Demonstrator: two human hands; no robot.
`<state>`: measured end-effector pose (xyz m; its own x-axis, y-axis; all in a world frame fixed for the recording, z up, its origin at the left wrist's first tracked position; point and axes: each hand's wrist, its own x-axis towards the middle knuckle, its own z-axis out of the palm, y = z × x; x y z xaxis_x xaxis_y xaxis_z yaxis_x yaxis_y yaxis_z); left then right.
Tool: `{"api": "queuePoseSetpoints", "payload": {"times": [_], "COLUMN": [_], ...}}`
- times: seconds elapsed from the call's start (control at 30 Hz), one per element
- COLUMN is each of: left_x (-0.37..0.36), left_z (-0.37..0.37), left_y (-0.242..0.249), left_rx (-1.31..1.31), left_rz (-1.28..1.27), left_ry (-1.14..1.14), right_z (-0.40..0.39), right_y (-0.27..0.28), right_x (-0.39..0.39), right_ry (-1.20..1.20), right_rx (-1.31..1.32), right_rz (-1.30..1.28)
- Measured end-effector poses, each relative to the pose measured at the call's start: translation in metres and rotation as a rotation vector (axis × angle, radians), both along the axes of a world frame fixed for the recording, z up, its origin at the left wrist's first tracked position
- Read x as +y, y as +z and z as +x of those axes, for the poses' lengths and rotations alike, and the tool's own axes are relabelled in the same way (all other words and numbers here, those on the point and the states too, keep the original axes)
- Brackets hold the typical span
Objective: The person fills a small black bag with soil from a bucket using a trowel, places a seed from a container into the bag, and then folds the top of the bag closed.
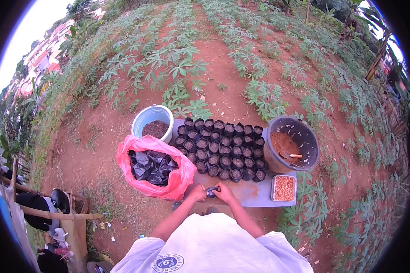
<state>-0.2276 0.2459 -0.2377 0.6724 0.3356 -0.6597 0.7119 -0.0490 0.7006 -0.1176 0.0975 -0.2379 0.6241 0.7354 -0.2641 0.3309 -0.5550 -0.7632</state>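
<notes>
Close in front of my body, a small black plastic seedling bag (211, 192) is held between both hands at the table's near edge. My left hand (197, 193) pinches its left side and my right hand (224, 192) grips its right side. Just beyond them stand rows of black seedling bags (225, 150) filled with dark soil. To the left, a pink plastic bag (180, 182) gapes around a heap of folded black seedling bags (152, 167). The fingertips are small in view, and the held bag looks crumpled.
A light blue bucket (168, 119) of dark soil stands at the back left. On the right are a dark bucket (312, 154) with reddish soil and a trowel (290, 155), and a clear tub (284, 188) of yellowish kernels. Leafy plants (307, 204) grow around the table (250, 193).
</notes>
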Motion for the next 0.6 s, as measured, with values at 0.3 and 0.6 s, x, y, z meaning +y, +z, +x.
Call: {"api": "queuePoseSetpoints", "payload": {"times": [0.3, 0.6], "left_x": [0.007, 0.015], "left_z": [-0.003, -0.003], "left_y": [-0.015, 0.000], "left_rx": [-0.138, -0.097], "left_rz": [0.420, 0.275], "left_ry": [-0.215, -0.232], "right_z": [-0.008, -0.014], "right_y": [0.001, 0.012], "right_x": [0.006, 0.008], "right_ry": [0.028, -0.047], "right_rx": [-0.076, -0.011], "right_rz": [-0.036, -0.087]}}
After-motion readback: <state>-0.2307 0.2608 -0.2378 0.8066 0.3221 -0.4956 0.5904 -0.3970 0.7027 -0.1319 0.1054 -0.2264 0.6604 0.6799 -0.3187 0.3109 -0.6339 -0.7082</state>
